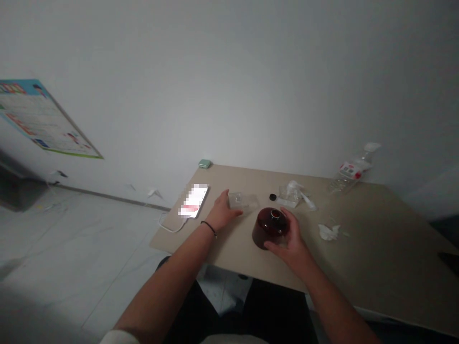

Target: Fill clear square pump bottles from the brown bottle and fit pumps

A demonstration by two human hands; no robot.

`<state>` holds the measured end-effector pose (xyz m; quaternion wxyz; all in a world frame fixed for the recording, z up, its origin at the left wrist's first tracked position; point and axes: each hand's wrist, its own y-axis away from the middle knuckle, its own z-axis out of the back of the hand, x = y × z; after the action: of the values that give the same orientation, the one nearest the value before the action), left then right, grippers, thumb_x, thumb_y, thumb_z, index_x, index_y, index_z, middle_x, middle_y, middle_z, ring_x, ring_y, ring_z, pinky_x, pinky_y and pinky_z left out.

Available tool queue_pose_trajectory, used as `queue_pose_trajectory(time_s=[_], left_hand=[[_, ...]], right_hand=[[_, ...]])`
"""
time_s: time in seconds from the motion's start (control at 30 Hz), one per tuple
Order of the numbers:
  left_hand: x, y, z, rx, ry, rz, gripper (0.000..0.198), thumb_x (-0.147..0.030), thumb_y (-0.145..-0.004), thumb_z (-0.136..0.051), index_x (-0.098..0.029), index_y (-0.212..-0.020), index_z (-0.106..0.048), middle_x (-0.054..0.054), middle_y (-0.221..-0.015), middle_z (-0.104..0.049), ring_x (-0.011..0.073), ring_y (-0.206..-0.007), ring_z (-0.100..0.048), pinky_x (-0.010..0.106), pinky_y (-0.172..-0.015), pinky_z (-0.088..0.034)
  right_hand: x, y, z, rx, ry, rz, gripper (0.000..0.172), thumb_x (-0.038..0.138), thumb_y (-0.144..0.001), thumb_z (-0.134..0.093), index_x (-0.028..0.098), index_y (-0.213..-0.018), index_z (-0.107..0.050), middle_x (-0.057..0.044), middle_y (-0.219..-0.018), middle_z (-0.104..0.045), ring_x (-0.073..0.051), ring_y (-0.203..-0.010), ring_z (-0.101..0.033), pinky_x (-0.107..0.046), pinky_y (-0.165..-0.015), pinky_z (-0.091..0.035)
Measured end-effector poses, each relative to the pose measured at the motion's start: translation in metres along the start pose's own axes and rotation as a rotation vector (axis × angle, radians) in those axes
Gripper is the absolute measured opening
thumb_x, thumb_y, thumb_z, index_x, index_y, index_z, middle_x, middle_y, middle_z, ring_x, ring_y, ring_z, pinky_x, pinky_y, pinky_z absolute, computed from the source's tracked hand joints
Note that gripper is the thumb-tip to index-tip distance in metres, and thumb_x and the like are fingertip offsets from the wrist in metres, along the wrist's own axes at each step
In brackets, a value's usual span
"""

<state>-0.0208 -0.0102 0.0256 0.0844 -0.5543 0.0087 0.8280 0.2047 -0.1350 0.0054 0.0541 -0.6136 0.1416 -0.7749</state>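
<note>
Tabletop [380, 248] in pale beige stretches much farther to the right of the hands than to the left, where its edge drops off just past the smartphone [193, 200] toward the tiled floor [89, 248]. The near edge runs just below the right hand [289, 243], and the far edge meets a white wall [229, 95]. That hand is clamped around a squat, glossy dark maroon bottle [269, 228], with fingers [292, 222] over its far side and thumb [272, 246] along the near side. The bottle has a narrow neck and rounded shoulder, leans slightly, and sits near the table's middle. The left hand [223, 212] is apart from it, open and resting on the table, fingertips just beside a clear plastic tray [243, 201]. A black cord bracelet [209, 228] circles that wrist. Around them lie one phone with one white charging cable [168, 227], one small black cap [273, 197], one clear plastic packet [289, 197], one crumpled tissue [329, 232], one plastic water bottle [349, 176] on its side at the far right corner, and one small green case [204, 164] at the far left corner.
</note>
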Motion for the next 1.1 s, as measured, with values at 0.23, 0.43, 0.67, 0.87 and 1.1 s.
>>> queue_pose_trajectory(time_s=[0.23,0.43,0.67,0.87,1.1], left_hand=[[0.005,0.023,0.014,0.112,-0.004,-0.127,0.09,-0.025,-0.069,-0.088,-0.018,-0.149,-0.046,0.009,-0.119,-0.063,0.0254,-0.107,-0.063,0.048,-0.104,-0.049],[0.002,0.066,0.016,0.262,-0.004,-0.321,0.099,-0.036,-0.074,-0.086,-0.027,-0.158,-0.034,0.01,-0.128,-0.056,0.0271,-0.113,-0.058,0.05,-0.104,-0.049],[0.008,0.074,0.008,0.297,0.013,-0.338,0.101,-0.035,-0.076,-0.085,-0.029,-0.16,-0.03,0.011,-0.127,-0.053,0.0297,-0.116,-0.055,0.054,-0.108,-0.045],[0.008,0.076,0.007,0.273,-0.015,-0.36,0.103,-0.032,-0.077,-0.083,-0.027,-0.162,-0.025,0.011,-0.125,-0.052,0.0289,-0.115,-0.054,0.054,-0.108,-0.044],[0.006,0.077,0.006,0.274,-0.011,-0.357,0.105,-0.031,-0.077,-0.083,-0.028,-0.163,-0.023,0.01,-0.123,-0.052,0.028,-0.112,-0.054,0.052,-0.105,-0.047]], right_hand=[[0.022,-0.01,0.005,-0.043,-0.025,-0.014,0.078,0.043,-0.071,-0.085,0.029,-0.14,-0.05,-0.014,-0.14,-0.063,-0.032,-0.127,-0.063,-0.055,-0.11,-0.05],[0.061,-0.014,0.033,0.054,0.481,0.194,0.072,0.039,-0.076,-0.08,0.026,-0.142,-0.052,-0.014,-0.136,-0.065,-0.033,-0.122,-0.066,-0.051,-0.102,-0.055],[0.068,-0.021,0.038,0.196,0.953,0.384,0.068,0.033,-0.078,-0.074,0.018,-0.141,-0.051,-0.02,-0.133,-0.066,-0.038,-0.121,-0.065,-0.054,-0.098,-0.056],[0.067,-0.023,0.028,0.251,1.122,0.439,0.065,0.027,-0.079,-0.07,0.016,-0.14,-0.052,-0.018,-0.133,-0.066,-0.037,-0.12,-0.064,-0.053,-0.101,-0.053],[0.074,-0.028,0.024,0.283,1.226,0.494,0.065,0.025,-0.078,-0.068,0.015,-0.14,-0.054,-0.018,-0.133,-0.067,-0.037,-0.121,-0.062,-0.053,-0.102,-0.049]])
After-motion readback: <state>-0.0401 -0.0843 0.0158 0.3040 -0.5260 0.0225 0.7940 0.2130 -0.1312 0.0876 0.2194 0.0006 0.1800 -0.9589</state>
